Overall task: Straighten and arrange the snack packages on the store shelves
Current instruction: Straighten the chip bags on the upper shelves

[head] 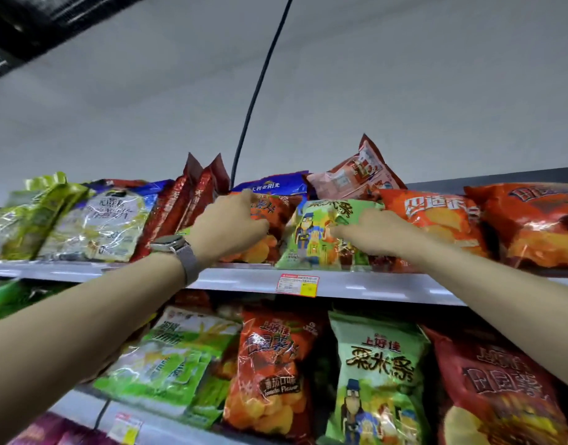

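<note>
Crowding the top shelf (372,285), the snack bags stand side against side up to its front edge, so there is almost no free room between them. Open space is only above, in front of the grey wall, where a black cable (253,101) comes down behind the bags. A price label (297,285) sits on the shelf edge. Both arms reach upward from below, passing in front of the bags on the lower shelf. The left hand (228,226), with a wristwatch (170,244) on the wrist, shows its back to the camera. Its grip is closed on the orange chip bag (279,213), fingers over the top edge and thumb on the front. Just beside it, to the right, stands the green corn-stick bag (308,242), slightly tilted. The right hand (369,232) grips its upper right part, fingers bent into the crumpled foil.
</note>
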`<state>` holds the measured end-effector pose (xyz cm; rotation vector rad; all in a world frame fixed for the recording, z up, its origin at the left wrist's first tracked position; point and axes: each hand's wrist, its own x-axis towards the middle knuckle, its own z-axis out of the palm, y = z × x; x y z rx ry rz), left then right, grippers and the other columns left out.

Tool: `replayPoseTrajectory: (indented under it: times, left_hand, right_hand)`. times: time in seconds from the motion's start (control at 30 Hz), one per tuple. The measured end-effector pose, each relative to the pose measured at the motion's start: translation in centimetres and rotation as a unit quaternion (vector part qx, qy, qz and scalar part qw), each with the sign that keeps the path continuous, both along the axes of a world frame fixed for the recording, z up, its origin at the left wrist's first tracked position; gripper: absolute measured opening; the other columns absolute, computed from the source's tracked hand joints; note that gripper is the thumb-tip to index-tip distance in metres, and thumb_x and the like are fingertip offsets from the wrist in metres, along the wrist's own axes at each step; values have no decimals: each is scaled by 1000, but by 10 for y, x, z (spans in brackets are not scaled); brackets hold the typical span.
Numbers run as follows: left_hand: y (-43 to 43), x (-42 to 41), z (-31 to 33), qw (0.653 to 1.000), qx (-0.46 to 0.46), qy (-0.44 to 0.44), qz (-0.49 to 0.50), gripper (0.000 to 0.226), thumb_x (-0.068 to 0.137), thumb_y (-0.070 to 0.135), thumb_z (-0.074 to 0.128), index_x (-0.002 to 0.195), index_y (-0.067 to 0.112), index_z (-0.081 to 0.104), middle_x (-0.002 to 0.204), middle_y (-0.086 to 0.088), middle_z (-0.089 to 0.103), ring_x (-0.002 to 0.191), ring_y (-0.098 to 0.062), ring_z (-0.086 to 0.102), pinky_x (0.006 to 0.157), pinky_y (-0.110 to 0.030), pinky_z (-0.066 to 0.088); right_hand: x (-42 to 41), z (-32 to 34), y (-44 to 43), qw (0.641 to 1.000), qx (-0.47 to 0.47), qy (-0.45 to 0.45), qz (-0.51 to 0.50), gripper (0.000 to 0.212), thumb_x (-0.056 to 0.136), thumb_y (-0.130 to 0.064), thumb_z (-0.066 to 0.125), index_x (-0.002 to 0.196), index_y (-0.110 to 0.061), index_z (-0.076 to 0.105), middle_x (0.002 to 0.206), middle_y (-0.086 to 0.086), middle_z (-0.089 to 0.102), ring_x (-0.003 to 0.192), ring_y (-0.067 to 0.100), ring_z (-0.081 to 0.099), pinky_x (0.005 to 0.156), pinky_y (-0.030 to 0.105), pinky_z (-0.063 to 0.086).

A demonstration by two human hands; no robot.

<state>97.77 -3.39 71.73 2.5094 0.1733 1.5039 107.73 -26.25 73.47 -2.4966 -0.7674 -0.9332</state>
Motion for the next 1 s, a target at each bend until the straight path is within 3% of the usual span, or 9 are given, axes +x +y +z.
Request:
replayPoseTrajectory:
  times: [0.07,0.1,0.23,0.43,0.67,0.77,0.83,0.9,1.0]
  left_hand:
    - [27,7,4,1000,-28,9,-3,56,92,45,63,139,18,52,124,-11,67,107,-33,66,91,-41,56]
    - [36,11,6,999,-47,21,-9,57,92,45,65,138,17,49,123,-11,66,106,-32,65,88,-40,55]
    - [60,35,7,992,-113,46,-27,70,89,50,68,141,13,40,128,-17,60,111,-36,62,88,-40,52]
    - [62,67,7,980,-177,39,-80,95,89,66,70,151,5,32,146,-21,53,135,-40,52,107,-43,43]
    - [61,91,16,975,-186,59,-109,113,79,55,86,155,4,20,145,-16,51,136,-36,51,103,-39,42]
    - [63,93,15,982,-162,37,-89,101,81,54,84,151,8,27,143,-17,54,132,-40,55,107,-44,46]
    - [66,89,18,974,-193,1,-118,96,82,52,84,148,9,30,139,-15,55,128,-39,57,106,-43,49]
    - [77,82,27,940,-273,-46,-198,97,79,51,86,147,10,31,135,-12,56,120,-36,60,96,-45,57]
    - [96,59,47,844,-401,-112,-338,106,64,56,91,146,11,40,134,-11,63,105,-32,68,54,-38,58]
  right_hand:
    - [4,-4,6,998,2,63,-16,65,95,-71,52,127,-15,63,139,19,60,115,33,60,91,36,45]
    - [9,-5,8,996,22,92,-8,65,92,-72,56,127,-18,61,143,16,59,115,31,58,93,35,44]
    - [22,-14,17,991,79,109,9,65,81,-69,72,112,-11,67,122,8,69,106,25,64,99,37,52]
    - [24,-19,16,984,178,13,6,56,67,-68,85,91,-21,69,91,-5,73,82,17,68,75,33,55]
    - [18,-24,-5,967,235,-102,11,37,73,-60,86,87,-39,58,96,-14,70,96,17,67,80,32,50]
    - [24,-19,-11,960,254,-116,-8,53,71,-65,84,109,-35,62,107,-10,72,103,22,68,83,34,51]
    - [28,-15,-12,959,253,-122,-22,65,70,-68,83,119,-30,62,112,-8,73,107,24,68,81,34,49]
    - [25,-11,-8,961,240,-132,-23,69,70,-68,83,122,-27,63,115,-6,73,109,25,67,81,33,47]
    - [21,-7,14,967,226,-120,-4,63,73,-66,82,120,-28,64,113,-5,74,108,25,68,83,33,49]
